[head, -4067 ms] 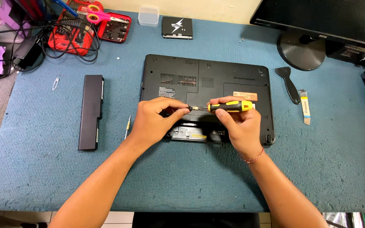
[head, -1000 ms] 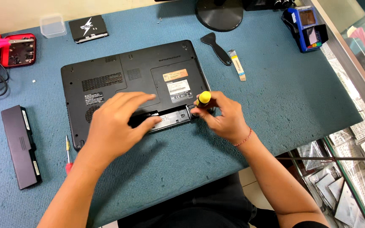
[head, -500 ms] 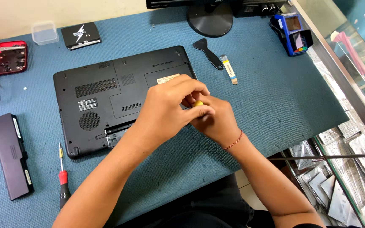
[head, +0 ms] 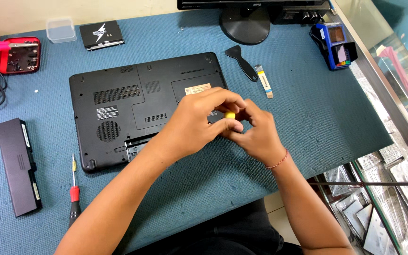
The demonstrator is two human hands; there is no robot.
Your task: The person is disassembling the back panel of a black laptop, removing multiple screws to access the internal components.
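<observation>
Head view: left hand [head: 199, 123] and right hand [head: 256, 134] both closed around yellow-handled screwdriver [head: 230, 114], over upturned laptop [head: 133, 104] near table's [head: 308, 118] front edge; axis hidden. Clear box [head: 61, 29], back-left corner, contents unclear.

Electronics repair shop: upturned laptop [head: 142, 104], screwdriver [head: 74, 191], glass display counter [head: 393, 94].

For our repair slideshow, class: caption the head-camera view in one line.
Both hands, left hand and right hand, close around a yellow screwdriver over an upturned black laptop.
</observation>
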